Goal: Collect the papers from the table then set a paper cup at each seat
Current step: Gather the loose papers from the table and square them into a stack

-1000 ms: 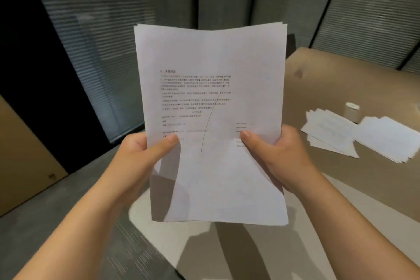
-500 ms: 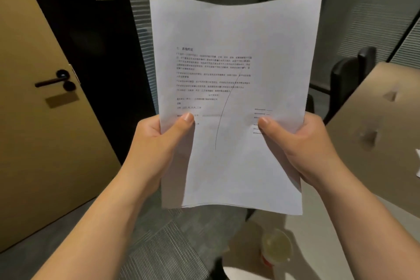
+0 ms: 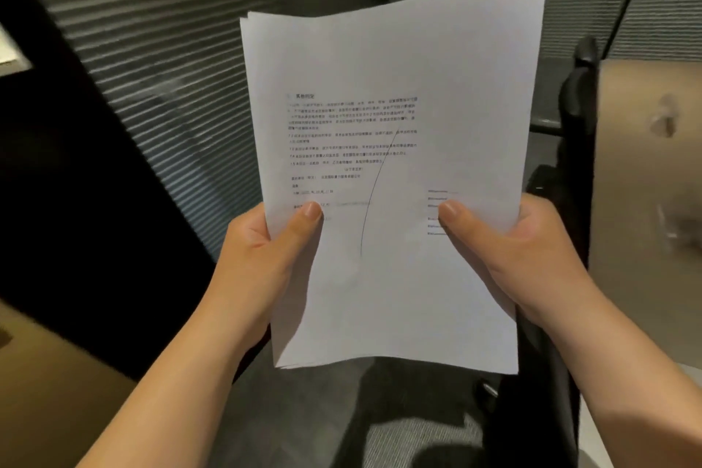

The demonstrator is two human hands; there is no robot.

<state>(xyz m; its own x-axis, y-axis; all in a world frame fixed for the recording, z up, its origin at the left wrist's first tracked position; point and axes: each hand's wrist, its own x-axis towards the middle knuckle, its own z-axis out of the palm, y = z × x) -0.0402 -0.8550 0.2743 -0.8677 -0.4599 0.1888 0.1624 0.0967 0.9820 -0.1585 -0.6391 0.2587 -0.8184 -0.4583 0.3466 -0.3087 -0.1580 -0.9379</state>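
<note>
**Stack of papers held up, blocking most of the view**

Right in the middle of the shot, the stack of papers (image 3: pixel 387 179) is held up in the air with both hands, printed side facing the camera. It's several sheets, since the edges fan out a bit at the top and bottom corners. The top sheet has blocks of small print I can't read, plus a long curved pen stroke running down through it.

The left hand (image 3: pixel 262 258) grips the stack's lower left edge, thumb pressed flat on the front and the other fingers curled behind, out of sight. The right hand (image 3: pixel 520 251) does the same on the lower right edge, thumb on the front.

The stack hides a lot. To the right of it, half covered, there's a black office chair (image 3: pixel 573 148), and past that the brown table (image 3: pixel 645 171) with blurry marks on top. Behind the stack and off to its left is a wall of grey slatted blinds (image 3: pixel 159 61). Below the stack there's grey carpet (image 3: pixel 304 422). Far lower left of the stack, a tan door panel (image 3: pixel 49 384) pokes in.
</note>
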